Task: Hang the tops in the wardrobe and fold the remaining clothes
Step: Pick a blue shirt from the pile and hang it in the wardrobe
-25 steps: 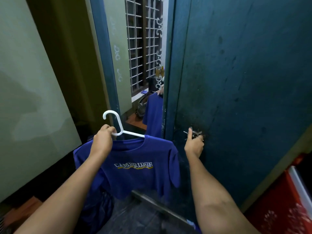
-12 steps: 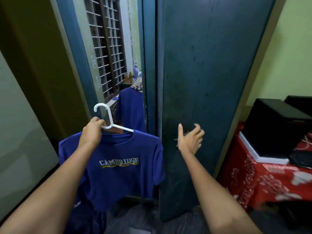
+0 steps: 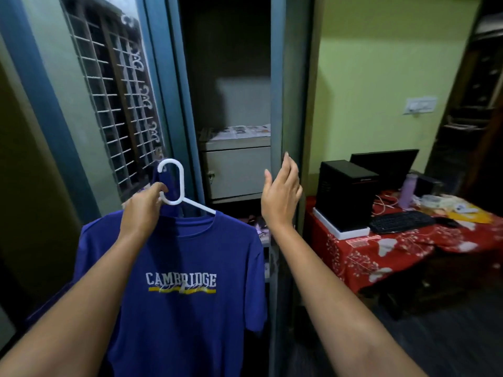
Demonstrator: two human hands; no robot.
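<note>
Tee (image 3: 174, 268) on hanger (image 3: 174, 186) is being gripped by L hand (image 3: 141, 210), R hand (image 3: 280, 197) being held open beside wardrobe (image 3: 276, 104) door; nothing's hung yet, folding undone.

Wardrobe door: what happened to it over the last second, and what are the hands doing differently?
The door swung open, showing the shelves. The right hand let go of the key and now hangs open beside the door edge. The left hand still holds the hanger with the shirt.
</note>
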